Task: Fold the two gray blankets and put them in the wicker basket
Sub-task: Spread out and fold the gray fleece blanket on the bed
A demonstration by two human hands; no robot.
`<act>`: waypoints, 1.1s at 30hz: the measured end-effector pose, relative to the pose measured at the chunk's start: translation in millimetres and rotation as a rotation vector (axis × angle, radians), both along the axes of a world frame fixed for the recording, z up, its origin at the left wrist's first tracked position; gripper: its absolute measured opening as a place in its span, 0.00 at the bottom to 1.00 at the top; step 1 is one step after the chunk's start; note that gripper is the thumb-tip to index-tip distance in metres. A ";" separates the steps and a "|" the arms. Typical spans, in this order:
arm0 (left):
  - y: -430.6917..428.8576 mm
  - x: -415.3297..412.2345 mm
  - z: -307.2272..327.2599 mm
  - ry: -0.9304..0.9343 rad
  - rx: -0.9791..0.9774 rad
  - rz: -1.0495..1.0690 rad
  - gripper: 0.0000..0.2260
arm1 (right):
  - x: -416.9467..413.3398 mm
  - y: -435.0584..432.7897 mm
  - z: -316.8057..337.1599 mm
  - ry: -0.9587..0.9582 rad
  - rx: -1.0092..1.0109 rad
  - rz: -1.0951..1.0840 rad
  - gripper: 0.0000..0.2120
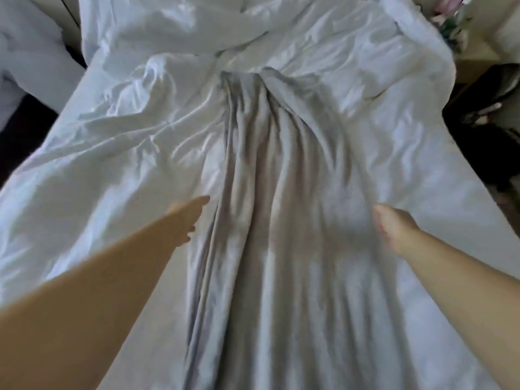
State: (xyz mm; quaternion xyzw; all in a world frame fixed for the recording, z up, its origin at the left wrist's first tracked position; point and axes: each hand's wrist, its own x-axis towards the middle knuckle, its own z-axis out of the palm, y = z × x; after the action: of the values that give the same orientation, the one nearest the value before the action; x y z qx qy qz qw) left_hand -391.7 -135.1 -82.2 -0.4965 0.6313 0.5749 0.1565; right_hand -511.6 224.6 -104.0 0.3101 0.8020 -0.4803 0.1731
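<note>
One gray blanket (281, 220) lies lengthwise down the middle of the bed, gathered into long folds that run from the far centre toward me. My left hand (187, 220) is at the blanket's left edge with its fingers stretched out loosely, and the blur hides whether it touches the cloth. At the right edge, my right hand (394, 226) has its fingers curled and grips the blanket there. No second gray blanket and no wicker basket are in view.
A rumpled white duvet (126, 136) covers the bed under the blanket. More white bedding (25, 52) lies at the far left. A wooden table with cluttered items (464, 52) stands at the far right, with dark floor beside the bed.
</note>
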 end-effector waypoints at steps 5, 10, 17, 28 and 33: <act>39.1 55.3 -73.5 -0.105 -0.183 -0.225 0.20 | 69.2 31.7 -64.6 -0.071 0.190 -0.001 0.18; 35.6 71.5 -93.6 -0.060 -0.508 -0.197 0.13 | 75.3 51.8 -70.7 -0.006 0.191 0.078 0.14; 19.1 123.2 -95.5 -0.110 -0.243 0.080 0.21 | 119.7 82.7 -66.4 -0.146 -0.268 -0.126 0.12; 97.0 276.9 -80.2 -0.184 -0.197 0.008 0.10 | 301.4 91.3 -68.8 -0.299 -0.119 -0.004 0.19; 96.4 309.3 -32.3 -0.156 -0.316 -0.012 0.13 | 331.6 95.4 -28.1 -0.305 0.305 0.178 0.18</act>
State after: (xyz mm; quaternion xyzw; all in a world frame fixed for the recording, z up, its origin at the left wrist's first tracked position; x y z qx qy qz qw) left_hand -82.4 -38.8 -114.5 -0.5544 0.7025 0.4273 0.1286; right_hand -180.0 320.1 -132.1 0.3299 0.8540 -0.2840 0.2850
